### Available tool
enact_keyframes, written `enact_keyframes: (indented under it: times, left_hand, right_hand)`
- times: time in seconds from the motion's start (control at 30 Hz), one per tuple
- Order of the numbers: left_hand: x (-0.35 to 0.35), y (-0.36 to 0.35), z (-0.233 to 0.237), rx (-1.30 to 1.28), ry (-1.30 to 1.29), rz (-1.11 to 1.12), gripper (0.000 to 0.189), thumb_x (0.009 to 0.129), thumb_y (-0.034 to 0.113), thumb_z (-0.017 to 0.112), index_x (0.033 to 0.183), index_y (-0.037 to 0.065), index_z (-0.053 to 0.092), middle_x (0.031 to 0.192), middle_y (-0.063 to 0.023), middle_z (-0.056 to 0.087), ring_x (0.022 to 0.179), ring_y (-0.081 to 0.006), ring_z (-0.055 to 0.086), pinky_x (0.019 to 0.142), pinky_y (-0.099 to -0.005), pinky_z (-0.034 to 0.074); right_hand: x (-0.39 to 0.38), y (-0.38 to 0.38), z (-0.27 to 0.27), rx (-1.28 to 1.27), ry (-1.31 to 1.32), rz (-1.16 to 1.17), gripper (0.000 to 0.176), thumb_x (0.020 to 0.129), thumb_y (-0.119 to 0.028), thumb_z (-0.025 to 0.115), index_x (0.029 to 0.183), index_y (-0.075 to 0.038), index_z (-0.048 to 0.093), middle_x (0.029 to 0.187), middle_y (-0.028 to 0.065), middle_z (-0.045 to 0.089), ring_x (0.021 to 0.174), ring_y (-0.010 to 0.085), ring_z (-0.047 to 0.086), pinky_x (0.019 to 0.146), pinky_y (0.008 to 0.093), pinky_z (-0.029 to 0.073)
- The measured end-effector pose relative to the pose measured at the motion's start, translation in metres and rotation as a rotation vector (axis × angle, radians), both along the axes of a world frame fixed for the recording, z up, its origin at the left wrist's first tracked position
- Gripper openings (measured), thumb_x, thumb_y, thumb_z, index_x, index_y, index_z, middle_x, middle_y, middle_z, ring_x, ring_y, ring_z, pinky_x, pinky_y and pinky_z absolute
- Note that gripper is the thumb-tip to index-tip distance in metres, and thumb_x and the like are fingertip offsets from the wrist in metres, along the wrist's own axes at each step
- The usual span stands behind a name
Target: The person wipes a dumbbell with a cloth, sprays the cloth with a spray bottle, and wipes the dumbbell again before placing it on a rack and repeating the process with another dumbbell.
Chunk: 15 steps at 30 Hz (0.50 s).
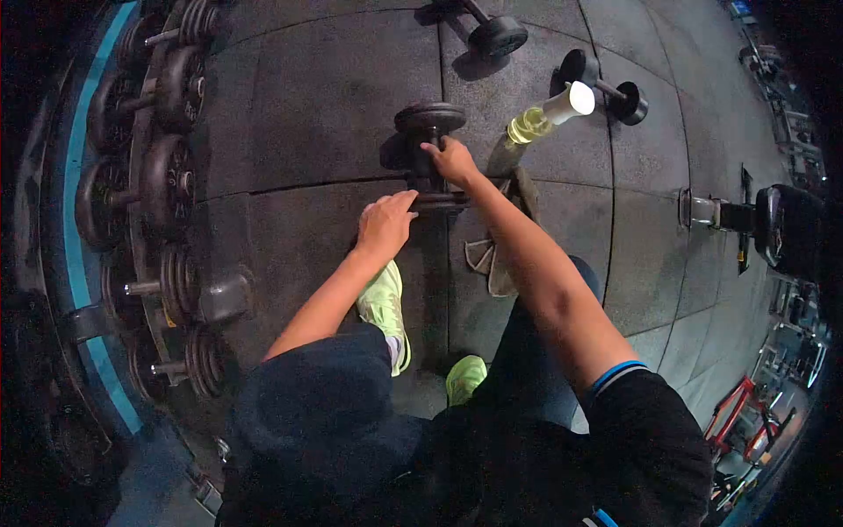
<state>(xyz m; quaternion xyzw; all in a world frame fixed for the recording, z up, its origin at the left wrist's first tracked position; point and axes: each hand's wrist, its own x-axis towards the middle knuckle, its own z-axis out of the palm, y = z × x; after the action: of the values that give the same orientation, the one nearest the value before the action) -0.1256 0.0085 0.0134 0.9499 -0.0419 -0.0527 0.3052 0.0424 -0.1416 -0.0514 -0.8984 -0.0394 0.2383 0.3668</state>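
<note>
Through the head camera I see the person bent over a black dumbbell with round end plates, which lies on the floor of dark grey square mats, just ahead of 2 yellow-green lace-up shoes. The right hand is at the handle, between the 2 ends, with a digit lying across it; its underside is hidden, so I can't tell how firmly it is closed. The left hand is back-up, fingers slightly bent, with the tips at the nearer end plates; whether they grip, I can't tell. Just beyond the right forearm stands a clear bottle of yellow liquid with a white top. Near its base is a crumpled grey-brown piece of fabric, partly behind that forearm. Farther off on the mats lie 2 more dumbbells, a small black one with a grey handle and a black round-ended one at the upper edge. Along the person's left runs a dark rack of heavy plate-ended dumbbells, with a bright blue stripe behind it.
</note>
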Motion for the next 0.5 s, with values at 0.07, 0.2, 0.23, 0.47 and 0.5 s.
enact_keyframes:
  times: [0.07,0.2,0.23,0.47,0.5]
  left_hand:
    - [-0.003,-0.001,-0.003,-0.016,0.014,0.005,0.044,0.091,0.013,0.062,0.133,0.005,0.053,0.13,-0.0148,0.061,0.117,-0.0339,0.059,0.097,-0.0456,0.048]
    - [-0.013,0.013,-0.001,-0.083,0.073,-0.023,0.056,0.092,0.017,0.062,0.143,0.006,0.044,0.136,-0.0168,0.056,0.125,-0.0354,0.054,0.103,-0.0459,0.044]
    - [-0.016,0.016,0.006,-0.101,0.096,-0.038,0.059,0.092,0.017,0.062,0.146,0.007,0.041,0.138,-0.0175,0.055,0.127,-0.0359,0.053,0.105,-0.0459,0.043]
    - [-0.026,0.074,0.064,-0.225,0.612,-0.141,0.057,0.095,0.027,0.061,0.145,0.007,0.043,0.13,-0.0204,0.061,0.122,-0.0358,0.058,0.103,-0.0434,0.045]
    - [-0.026,0.083,0.088,-0.21,0.652,-0.152,0.055,0.095,0.027,0.061,0.145,0.008,0.044,0.13,-0.0201,0.062,0.121,-0.035,0.059,0.101,-0.043,0.046]
  right_hand:
    - [-0.006,-0.028,0.007,-0.011,-0.099,-0.038,0.061,0.087,-0.052,0.067,0.114,0.003,0.065,0.11,0.0264,0.067,0.107,0.043,0.063,0.09,0.0476,0.05]
    - [-0.004,-0.138,0.06,-0.206,-0.285,-0.437,0.071,0.076,-0.054,0.077,0.106,0.008,0.061,0.096,0.0245,0.069,0.088,0.0379,0.069,0.079,0.043,0.053]
    - [-0.001,-0.15,0.086,-0.17,-0.343,-0.632,0.076,0.072,-0.052,0.082,0.109,0.008,0.054,0.105,0.0257,0.065,0.1,0.0354,0.065,0.085,0.04,0.051]
    - [0.062,-0.178,0.084,0.501,-0.767,-0.274,0.081,0.076,-0.031,0.085,0.136,0.004,0.042,0.13,0.0202,0.057,0.118,0.0297,0.057,0.102,0.0379,0.043]
    - [0.068,-0.18,0.073,0.527,-0.695,-0.297,0.078,0.078,-0.029,0.084,0.136,0.002,0.043,0.13,0.0188,0.057,0.118,0.029,0.058,0.101,0.0377,0.044]
